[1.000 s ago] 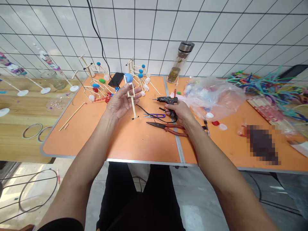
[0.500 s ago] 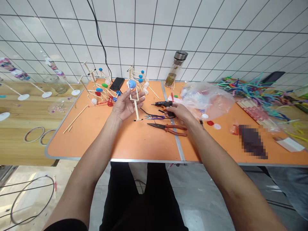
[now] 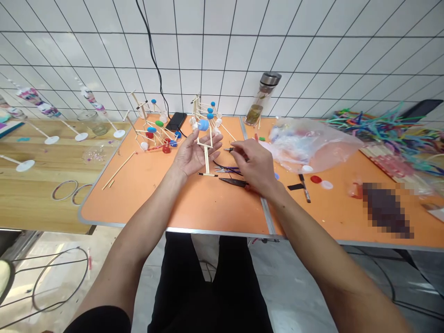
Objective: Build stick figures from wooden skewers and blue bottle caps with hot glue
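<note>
My left hand (image 3: 194, 155) is palm up, thumb over a small frame of wooden sticks (image 3: 206, 159). A forked upper part, a stem and a short dark-ended crossbar at the bottom make up this frame. A blue bottle cap (image 3: 203, 125) shows at its top. My right hand (image 3: 255, 162) is curled over a black hot glue gun, mostly hidden, whose tip (image 3: 228, 149) pokes out by the fingertips. Under that hand lie long-nose pliers (image 3: 233, 182), handles covered, and purple-handled scissors (image 3: 227, 169).
Stick-and-cap models (image 3: 152, 132) and a phone (image 3: 176, 121) stand or lie toward the wall. A glass tea bottle (image 3: 257, 108) is behind my right hand. Rightward are a plastic bag (image 3: 312, 143), a marker (image 3: 305, 189) and colourful pipe cleaners (image 3: 378, 127).
My right hand has turned over and closed around the glue gun, covering most of it and the pliers' handles. My left hand keeps the stick frame. The whole view has shifted slightly.
</note>
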Demonstrator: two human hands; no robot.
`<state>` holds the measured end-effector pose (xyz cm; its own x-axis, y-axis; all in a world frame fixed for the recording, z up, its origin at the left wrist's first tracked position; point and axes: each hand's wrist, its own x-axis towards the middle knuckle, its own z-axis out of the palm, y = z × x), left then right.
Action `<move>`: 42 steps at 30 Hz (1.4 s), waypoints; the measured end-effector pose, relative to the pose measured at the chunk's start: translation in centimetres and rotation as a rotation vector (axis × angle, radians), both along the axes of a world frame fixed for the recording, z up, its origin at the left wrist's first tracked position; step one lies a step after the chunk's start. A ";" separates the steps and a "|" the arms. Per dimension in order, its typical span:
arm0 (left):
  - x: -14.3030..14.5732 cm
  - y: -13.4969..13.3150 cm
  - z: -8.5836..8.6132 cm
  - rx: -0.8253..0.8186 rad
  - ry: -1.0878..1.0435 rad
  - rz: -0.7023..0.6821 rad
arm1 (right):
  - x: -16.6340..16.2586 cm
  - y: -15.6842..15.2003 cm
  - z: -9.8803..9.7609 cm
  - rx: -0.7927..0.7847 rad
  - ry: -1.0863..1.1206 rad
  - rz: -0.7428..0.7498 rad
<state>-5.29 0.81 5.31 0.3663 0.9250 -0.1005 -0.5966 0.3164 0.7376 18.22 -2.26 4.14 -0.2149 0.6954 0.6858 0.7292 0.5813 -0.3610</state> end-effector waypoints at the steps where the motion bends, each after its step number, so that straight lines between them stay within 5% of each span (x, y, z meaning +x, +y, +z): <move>1: 0.1 -0.1 0.1 -0.013 0.000 -0.005 | -0.7 0.0 -0.1 0.043 -0.013 0.041; 8: 1.1 -0.2 0.2 -0.153 -0.020 -0.061 | -3.0 0.9 -0.8 0.120 -0.123 0.147; 18: 1.8 0.5 -1.5 -0.281 -0.077 -0.136 | -3.3 1.9 -2.1 0.159 -0.104 0.058; 35: 2.6 -0.2 -1.2 -0.367 -0.083 -0.083 | -3.5 2.9 -3.5 0.278 -0.142 -0.006; 42: 3.5 -0.9 -1.4 -0.405 0.037 -0.073 | -1.9 3.3 -2.5 0.123 -0.038 -0.144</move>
